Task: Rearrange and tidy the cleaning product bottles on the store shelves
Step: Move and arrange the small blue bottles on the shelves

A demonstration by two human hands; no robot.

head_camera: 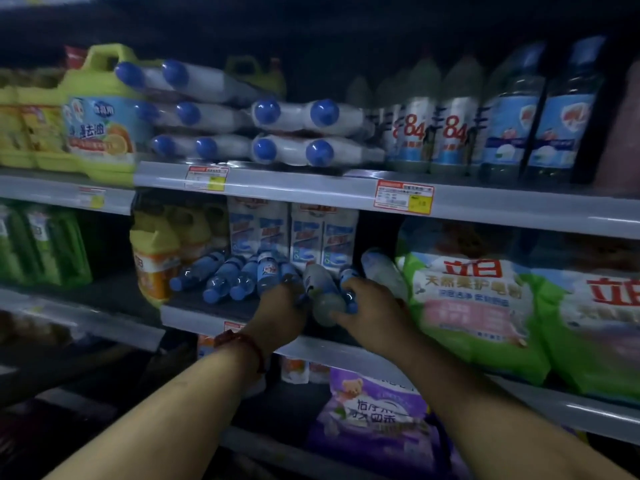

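**Small bottles lying loose on the middle shelf**

Both hands work among a row of small blue-capped bottles [225, 275] lying on their sides on the middle shelf [207, 315], in front of white cartons [291, 233]. The left hand [282, 306] curls its fingers around one blue-labelled bottle [268, 271]. The right hand [372, 304] rests against a pale, clear bottle [322, 292], fingers bent around its lower end; how firmly it grips cannot be told. These look light, stiff plastic, round and likely to roll or slip. Holding each around the mid-body seems surest. A green detergent bag [474, 306] sits just beside them.
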